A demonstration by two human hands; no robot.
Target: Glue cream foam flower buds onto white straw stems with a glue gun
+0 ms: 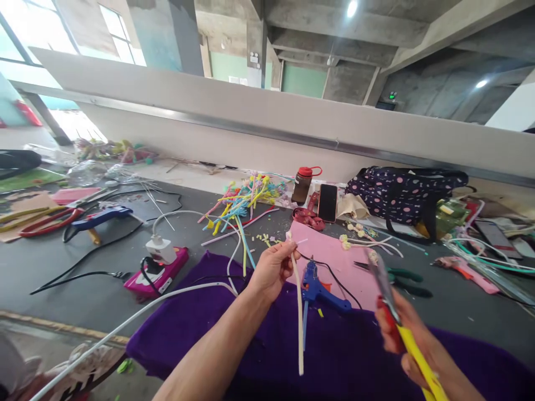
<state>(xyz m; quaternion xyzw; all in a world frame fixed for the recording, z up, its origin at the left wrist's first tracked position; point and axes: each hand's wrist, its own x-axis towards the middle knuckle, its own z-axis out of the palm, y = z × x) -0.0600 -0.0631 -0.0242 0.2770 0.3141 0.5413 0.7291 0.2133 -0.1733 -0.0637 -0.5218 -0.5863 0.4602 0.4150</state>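
Observation:
My left hand point(271, 267) pinches a cream chenille stem point(300, 326) between thumb and fingers. The stem hangs down over the dark purple cloth point(188, 323), and a thin pale piece sticks out to the right of the fingertips. In my right hand point(412, 328) is a pair of scissors point(381, 278) with red and yellow handles, its blades pointing up and blurred by motion. The scissors are apart from the stem. Between my hands a blue glue gun point(320, 292) lies partly on a pink sheet point(334, 262). Green-handled pliers point(403, 278) lie behind the scissors.
Colourful chenille stems point(238, 203) lie ahead, near a red-capped bottle point(303, 186) and a phone point(327, 203). A patterned bag point(397, 195) stands at back right. A magenta power strip point(156, 275) with a white cable is at left, beyond it another blue glue gun point(102, 217).

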